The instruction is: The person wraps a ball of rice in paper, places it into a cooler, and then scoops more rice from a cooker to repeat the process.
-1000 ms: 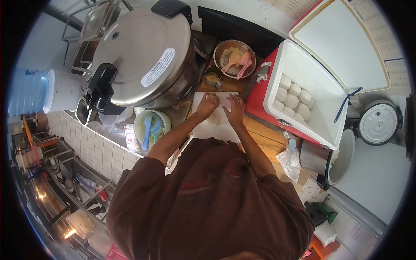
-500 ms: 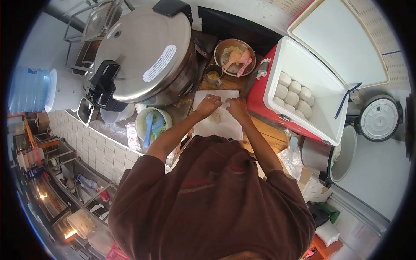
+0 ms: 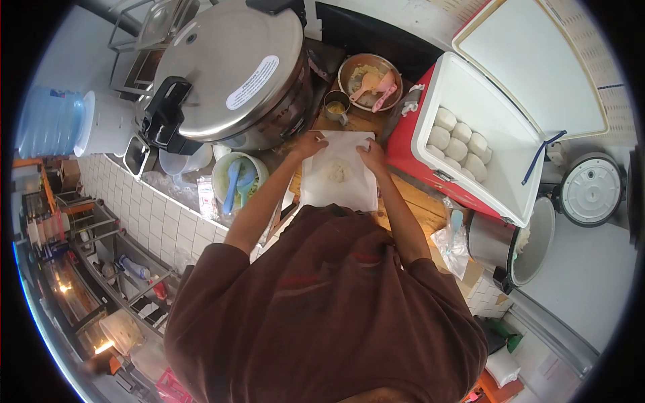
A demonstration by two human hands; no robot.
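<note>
Two hands of mine show in the head view, one at each far corner of a white sheet [image 3: 339, 195] that lies over the wooden table [image 3: 411, 209] just in front of my chest. My left hand [image 3: 310, 144] has its fingers curled in at the far left corner, and my right hand [image 3: 371, 156] does likewise at the far right; each appears to pinch the edge. A pale clump [image 3: 338, 172] shows mid-sheet, though I cannot tell whether on top or underneath. I judge the sheet light, thin and limp, easily creased or torn, so the corners make the surest hold; the clump looks soft. Just beyond are a metal cup [image 3: 332, 115] and a bowl [image 3: 384, 64]; the red cooler [image 3: 408, 144] stands to my right.
</note>
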